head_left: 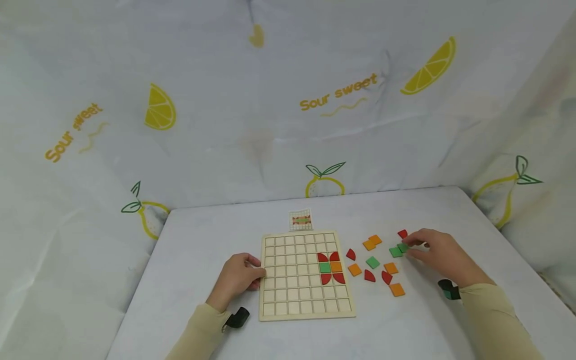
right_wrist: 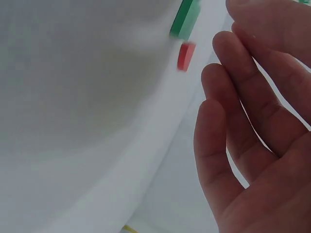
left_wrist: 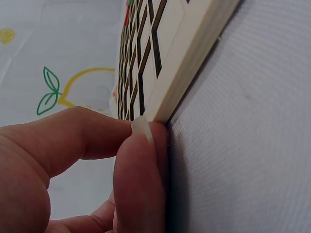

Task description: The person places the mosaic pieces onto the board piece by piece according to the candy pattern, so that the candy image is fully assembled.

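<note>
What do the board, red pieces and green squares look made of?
The board: matte, probably wood, from its pale tan colour and faintly lined edge. The red pieces and green squares: smooth-looking, perhaps painted wood or plastic; their flat, even colour fits either.

Loose tiles (head_left: 372,262) lie between right fingers (right_wrist: 245,77) and board (head_left: 292,283), with open room above

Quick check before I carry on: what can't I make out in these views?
Pattern card: head view, its cells are too small to read reliably.
Left hand at the board: left wrist view, its thumb hides part of the contact; the top edge cuts off much of the board.
Right hand at the green tile: contact unclear; head view too small; right wrist view, green cut off by the top edge, red piece blurred.
</note>
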A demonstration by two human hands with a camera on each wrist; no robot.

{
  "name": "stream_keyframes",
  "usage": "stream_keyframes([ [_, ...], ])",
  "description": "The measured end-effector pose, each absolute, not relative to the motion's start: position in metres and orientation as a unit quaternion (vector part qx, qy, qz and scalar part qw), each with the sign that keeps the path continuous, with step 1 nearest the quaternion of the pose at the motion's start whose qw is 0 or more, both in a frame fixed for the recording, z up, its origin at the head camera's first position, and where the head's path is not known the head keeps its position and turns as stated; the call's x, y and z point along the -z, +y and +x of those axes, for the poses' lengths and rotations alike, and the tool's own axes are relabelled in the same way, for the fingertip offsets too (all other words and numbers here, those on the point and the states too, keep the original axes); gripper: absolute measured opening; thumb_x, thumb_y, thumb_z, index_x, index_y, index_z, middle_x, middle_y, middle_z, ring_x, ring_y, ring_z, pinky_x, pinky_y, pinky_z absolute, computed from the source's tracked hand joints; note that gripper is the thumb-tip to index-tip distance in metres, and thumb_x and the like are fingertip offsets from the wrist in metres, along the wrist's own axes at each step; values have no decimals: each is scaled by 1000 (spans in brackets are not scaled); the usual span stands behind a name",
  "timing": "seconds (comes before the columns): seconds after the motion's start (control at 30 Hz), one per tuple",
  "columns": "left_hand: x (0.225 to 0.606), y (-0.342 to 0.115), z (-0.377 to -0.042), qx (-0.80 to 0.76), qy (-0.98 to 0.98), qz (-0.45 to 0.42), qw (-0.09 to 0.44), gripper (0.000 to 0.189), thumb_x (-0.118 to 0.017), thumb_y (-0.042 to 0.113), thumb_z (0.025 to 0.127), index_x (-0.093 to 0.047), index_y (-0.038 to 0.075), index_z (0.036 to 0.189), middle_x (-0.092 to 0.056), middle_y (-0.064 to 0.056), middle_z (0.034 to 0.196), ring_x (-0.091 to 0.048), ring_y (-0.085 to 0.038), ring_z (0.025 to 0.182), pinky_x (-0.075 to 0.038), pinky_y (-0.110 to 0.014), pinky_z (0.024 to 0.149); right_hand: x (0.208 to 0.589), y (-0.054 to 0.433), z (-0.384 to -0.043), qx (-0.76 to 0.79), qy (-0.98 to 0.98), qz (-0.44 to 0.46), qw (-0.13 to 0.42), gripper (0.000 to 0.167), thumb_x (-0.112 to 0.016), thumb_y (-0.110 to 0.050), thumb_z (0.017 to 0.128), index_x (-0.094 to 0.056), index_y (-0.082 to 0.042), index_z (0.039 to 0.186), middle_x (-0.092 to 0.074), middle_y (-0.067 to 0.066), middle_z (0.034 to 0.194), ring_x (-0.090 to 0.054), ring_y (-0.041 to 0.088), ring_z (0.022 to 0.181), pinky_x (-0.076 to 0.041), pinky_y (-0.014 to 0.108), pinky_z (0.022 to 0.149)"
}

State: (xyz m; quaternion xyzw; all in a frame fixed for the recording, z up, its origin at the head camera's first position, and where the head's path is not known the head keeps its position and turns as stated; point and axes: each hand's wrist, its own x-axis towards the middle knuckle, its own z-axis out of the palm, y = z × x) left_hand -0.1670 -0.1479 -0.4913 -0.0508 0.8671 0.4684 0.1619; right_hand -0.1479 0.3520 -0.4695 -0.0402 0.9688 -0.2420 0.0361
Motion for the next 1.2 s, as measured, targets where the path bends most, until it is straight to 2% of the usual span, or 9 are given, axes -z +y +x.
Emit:
stream_keyframes([
  [0.23, 492, -149, -166, -472, 866, -43, 163, 25, -80, 16, 90, -70, 3, 108, -72, -7, 75, -70, -13, 58, -60, -28, 58, 474, 366, -159, 257, 964, -27, 64, 31, -77, -16, 99, -75, -4, 128, -73, 17, 123, -65, 37, 112, -60, 60, 97],
  [0.47, 495, -148, -166, -475, 864, -34, 161, 24, -79, 15, 90, -69, 3, 109, -73, -6, 74, -69, -12, 58, -61, -28, 59, 480, 371, -165, 256, 963, -33, 75, 29, -78, -14, 98, -75, -3, 125, -74, 14, 118, -66, 35, 109, -61, 59, 95],
  [0.73, 495, -149, -168, -474, 866, -34, 155, 25, -80, 15, 90, -69, 4, 109, -73, -6, 74, -69, -12, 58, -60, -28, 58, 481, 375, -170, 251, 963, -29, 98, 33, -80, -20, 96, -75, -4, 125, -74, 13, 118, -65, 34, 109, -61, 60, 95],
  [1.0, 497, -149, -166, -483, 861, -36, 157, 24, -80, 14, 90, -69, 3, 108, -73, -6, 74, -69, -13, 58, -61, -28, 59, 479, 374, -170, 247, 963, -22, 104, 33, -82, -23, 96, -77, -4, 123, -75, 13, 116, -65, 34, 108, -60, 61, 96],
  [1.2, 496, -149, -166, -481, 862, -31, 155, 24, -80, 14, 90, -69, 3, 108, -73, -6, 75, -70, -13, 59, -61, -28, 59, 478, 370, -166, 243, 967, -22, 79, 31, -83, -24, 95, -79, -6, 119, -76, 11, 113, -66, 34, 107, -60, 61, 94],
])
